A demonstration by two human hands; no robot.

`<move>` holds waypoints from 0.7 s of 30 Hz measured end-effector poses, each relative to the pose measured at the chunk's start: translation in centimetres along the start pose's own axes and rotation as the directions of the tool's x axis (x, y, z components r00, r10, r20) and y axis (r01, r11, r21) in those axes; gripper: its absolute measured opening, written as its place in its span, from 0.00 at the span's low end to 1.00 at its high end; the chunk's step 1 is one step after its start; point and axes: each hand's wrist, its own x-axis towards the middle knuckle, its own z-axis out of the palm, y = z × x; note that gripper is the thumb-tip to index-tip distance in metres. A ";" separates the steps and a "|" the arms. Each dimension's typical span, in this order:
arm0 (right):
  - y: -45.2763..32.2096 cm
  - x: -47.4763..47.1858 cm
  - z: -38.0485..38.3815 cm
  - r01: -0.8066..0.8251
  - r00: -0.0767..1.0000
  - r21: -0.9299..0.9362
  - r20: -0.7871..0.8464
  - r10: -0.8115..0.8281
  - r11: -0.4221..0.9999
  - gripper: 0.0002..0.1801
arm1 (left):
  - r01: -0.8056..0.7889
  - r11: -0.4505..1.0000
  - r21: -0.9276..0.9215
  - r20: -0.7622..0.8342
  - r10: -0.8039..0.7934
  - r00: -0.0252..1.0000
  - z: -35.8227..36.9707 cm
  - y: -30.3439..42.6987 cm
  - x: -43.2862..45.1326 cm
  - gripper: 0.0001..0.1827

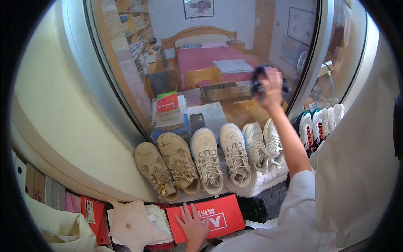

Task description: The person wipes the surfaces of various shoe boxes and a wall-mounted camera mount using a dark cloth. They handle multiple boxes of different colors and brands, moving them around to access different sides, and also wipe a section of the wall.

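Note:
My right hand [271,88], slightly blurred, is raised to the window pane [242,108] with a dark cloth [258,80] under its palm and fingers. Whether the cloth lies flat on the glass I cannot tell. Lower down, my left hand [192,225] rests palm down with spread fingers on the lid of a red shoebox [228,217] that bears white writing. Between the two hands stands a row of shoes: tan sneakers [178,162], cream lace-up sneakers [206,157] and white sneakers [256,146].
A fluffy white mat [252,186] lies under part of the row. More sneakers [310,129] stand at the right beside a beige curtain [355,151]. At lower left are a star-shaped cushion [135,223] and shoeboxes [34,182]. Behind the glass: books [168,108], a carton [225,91], a bed [201,61].

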 end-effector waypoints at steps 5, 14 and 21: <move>4.6 -3.5 -0.1 -0.559 0.781 0.017 -0.326 0.533 0.829 0.33 | 0.010 1.000 0.024 -0.006 -0.009 1.000 0.4 -0.1 -0.1 0.44; -21.5 1.2 8.4 -0.142 0.983 0.284 -0.075 0.170 0.948 0.31 | -0.010 1.000 -0.009 -0.019 0.010 1.000 0.8 0.7 0.4 0.43; -23.9 4.9 6.7 0.507 0.832 0.464 -0.044 -0.553 0.726 0.19 | 0.026 0.999 0.029 -0.016 -0.026 1.000 0.1 0.5 0.0 0.43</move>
